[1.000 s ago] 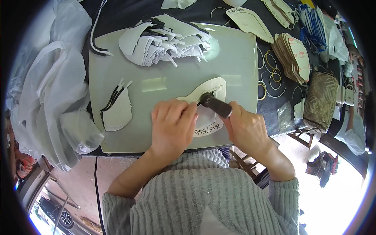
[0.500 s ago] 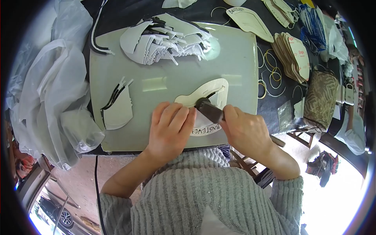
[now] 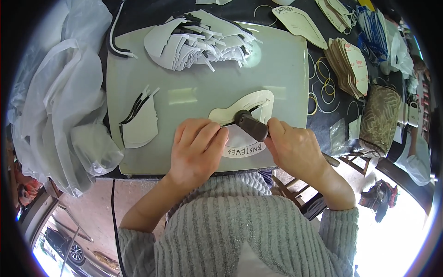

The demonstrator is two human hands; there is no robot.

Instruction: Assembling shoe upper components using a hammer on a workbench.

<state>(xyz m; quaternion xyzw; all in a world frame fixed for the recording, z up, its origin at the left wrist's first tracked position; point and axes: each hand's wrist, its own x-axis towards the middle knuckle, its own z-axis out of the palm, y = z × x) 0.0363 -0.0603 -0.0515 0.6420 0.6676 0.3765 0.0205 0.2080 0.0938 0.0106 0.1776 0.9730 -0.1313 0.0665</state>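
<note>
Right hand [image 3: 295, 150] gripping knife [image 3: 251, 125], which has slid back toward the near edge along the template [image 3: 249, 104]. Left hand [image 3: 196, 150] flat, fingers extended, pinning it. Cut progressing.

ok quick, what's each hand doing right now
Left hand: flat, fingers pressing down the cream template.
Right hand: closed around the dark-handled knife.

The left hand [image 3: 196, 150] lies flat, fingers pointing far and pressed down; the right hand [image 3: 295, 147] is curled in a fist, both forearms bent inward.
</note>
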